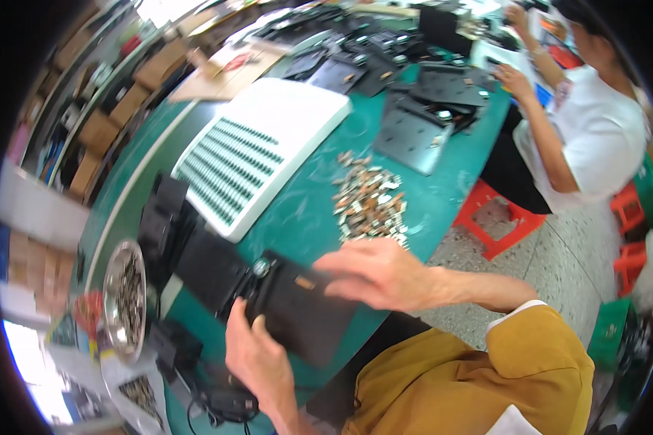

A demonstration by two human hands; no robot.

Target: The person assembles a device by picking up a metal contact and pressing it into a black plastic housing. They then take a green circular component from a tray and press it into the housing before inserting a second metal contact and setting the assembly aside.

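A flat black panel [312,319] with a hinge-like edge lies in front of me on the green table. My left hand [257,355] closes its thumb and fingers on the panel's left edge, close to a small shiny metal part [262,267]. Over the panel's far right side hovers my right hand [384,274], its fingers smeared by motion; whether they hold anything is hidden. A small tan piece [305,282] rests on the panel just left of those fingers. Beyond my right hand spreads a pile of small brown and silver metal parts [370,199].
A white tray [297,109] carries rows of small dark parts. Black panels [413,138] are stacked at the back right; more black pieces [163,217] sit left. A metal bowl [111,290] holds small parts. A co-worker [588,130] sits right, by a red stool [497,217].
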